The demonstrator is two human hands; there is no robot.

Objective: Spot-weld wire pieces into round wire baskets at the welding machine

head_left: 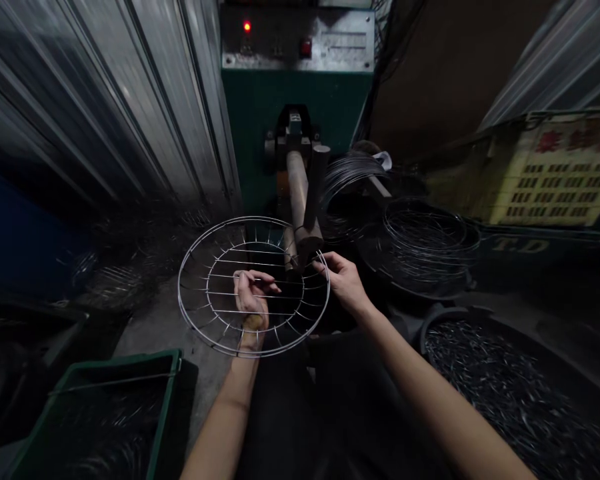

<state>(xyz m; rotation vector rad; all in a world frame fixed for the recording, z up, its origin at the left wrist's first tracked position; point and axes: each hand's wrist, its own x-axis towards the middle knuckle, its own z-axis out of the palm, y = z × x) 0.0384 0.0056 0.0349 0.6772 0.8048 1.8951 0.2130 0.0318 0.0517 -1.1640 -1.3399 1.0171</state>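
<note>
A round wire rack (217,341), with a double outer rim, an inner ring and parallel cross bars, lies almost level before the machine's electrode arms. Beneath it is my left hand (253,291), seen through the bars, its fingers loosely bent and apart; whether it bears the rack's weight I cannot tell. At the rack's right edge my right hand (341,277) is closed in a pinch on the rim, close to the electrode tip. The lower end of the metal electrode arm (307,240) reaches down over this edge. Any small part between my right fingertips is hidden.
The green machine (250,93) has a lit red lamp (247,27). Wire coils and rings (425,233) lie on the right, above a tub (430,320) of small metal pieces. A green crate (167,400) stands lower left; a yellow crate (560,177) is at far right.
</note>
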